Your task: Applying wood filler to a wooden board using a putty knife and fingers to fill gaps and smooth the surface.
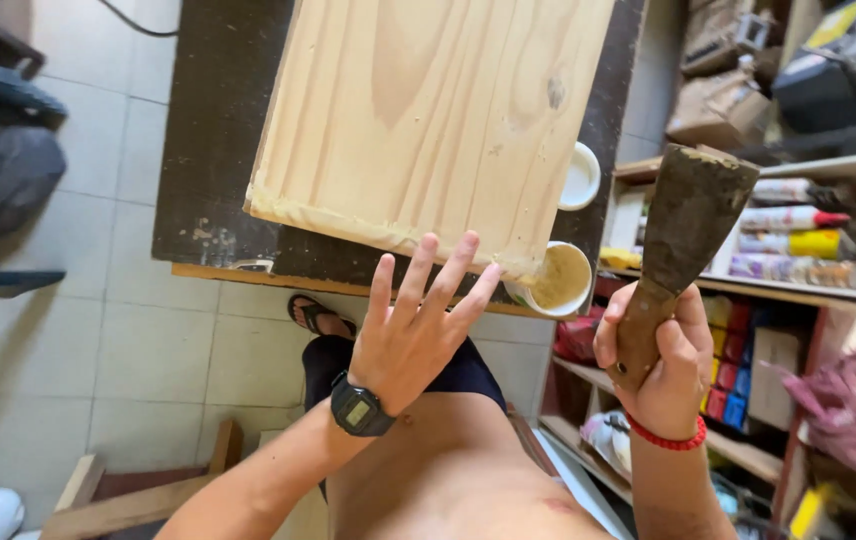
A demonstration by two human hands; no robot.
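**Filler on the near edge, knife lifted clear**

Our right hand (660,372) is closed tight around the wooden handle of a putty knife (693,225), blade pointing up and held off the work, out past the counter's right edge. The blade looks dark and crusted; we cannot tell whether fresh filler sits on it. Our left hand (410,335) is spread wide open, fingers splayed, holding nothing, hovering just in front of the near edge of the pine board (428,110).

That board lies on the dark counter (210,140), reaching to its near edge. Along the board's near edge we see a pale, rough smear, which we judge to be filler already worked in; the broad face looks bare. At the counter's near right corner stands an open tub of tan paste (560,278), with a white lid (579,176) just behind it.
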